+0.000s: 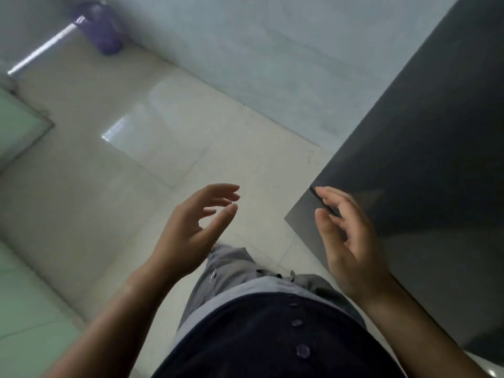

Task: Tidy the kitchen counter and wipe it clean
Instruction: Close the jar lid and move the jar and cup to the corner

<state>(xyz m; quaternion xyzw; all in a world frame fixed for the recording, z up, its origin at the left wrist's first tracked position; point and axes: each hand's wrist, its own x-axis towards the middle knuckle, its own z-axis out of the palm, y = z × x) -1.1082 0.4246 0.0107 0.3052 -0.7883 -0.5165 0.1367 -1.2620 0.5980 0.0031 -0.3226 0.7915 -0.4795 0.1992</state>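
The head view looks down at a pale tiled floor (174, 148). A dark grey counter (425, 137) fills the right side, and its top shows nothing on it here. My left hand (191, 230) hovers over the floor at the centre, fingers relaxed and slightly curled, holding nothing. My right hand (346, 241) is raised beside the counter's near corner, fingers loosely spread, also holding nothing. No cloth is in view.
A purple bin (101, 28) stands on the floor at the far left by a grey wall (272, 55). A greenish glass panel (19, 126) lies along the left edge. My dark shirt and grey trousers (234, 271) fill the bottom.
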